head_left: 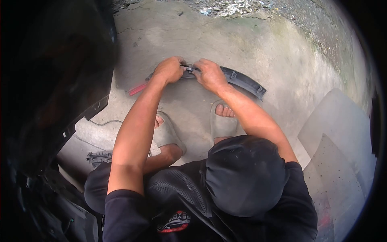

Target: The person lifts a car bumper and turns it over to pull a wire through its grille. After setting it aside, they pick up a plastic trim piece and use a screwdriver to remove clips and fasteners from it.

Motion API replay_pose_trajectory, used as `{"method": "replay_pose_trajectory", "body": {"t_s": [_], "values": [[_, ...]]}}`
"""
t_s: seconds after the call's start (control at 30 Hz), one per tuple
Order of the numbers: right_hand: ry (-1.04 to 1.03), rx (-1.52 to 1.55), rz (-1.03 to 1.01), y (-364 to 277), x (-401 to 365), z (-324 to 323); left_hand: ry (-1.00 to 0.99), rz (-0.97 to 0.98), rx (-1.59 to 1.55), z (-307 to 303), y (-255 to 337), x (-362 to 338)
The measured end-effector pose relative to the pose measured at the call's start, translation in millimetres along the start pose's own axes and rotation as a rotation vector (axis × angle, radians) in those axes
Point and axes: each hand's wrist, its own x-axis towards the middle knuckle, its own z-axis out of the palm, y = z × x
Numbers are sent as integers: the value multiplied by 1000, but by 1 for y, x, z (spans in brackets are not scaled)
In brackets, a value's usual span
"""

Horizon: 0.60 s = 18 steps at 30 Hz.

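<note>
A long curved strip of black plastic trim lies across the concrete in front of my feet, its ribbed inner side showing towards the right end. At its middle, my left hand is closed with fingers and thumb on the strip. Just to the right, my right hand pinches the same strip, its fingertips curled over the edge. Between the two sets of fingertips sits a small grey piece, too small to make out. A red bar-like thing lies by my left wrist, partly hidden.
A large glossy dark panel stands close on the left. Near my knee lies a black slotted part, with a thin cable beyond it. Pale translucent sheets lean at the right. Rubble lines the far edge.
</note>
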Motion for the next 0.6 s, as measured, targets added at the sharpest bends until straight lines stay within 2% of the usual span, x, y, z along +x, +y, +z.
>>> {"method": "replay_pose_trajectory", "body": {"t_s": [0.07, 0.4, 0.6], "values": [[19, -34, -40, 1, -1, 2, -94, -139, -244, -5, -2, -4], [-2, -38, -37, 1, -1, 3, -129, -160, -198, 3, 2, 2], [-4, -24, -22, 1, 0, 3, -209, -195, -409, 1, -3, 0]]}}
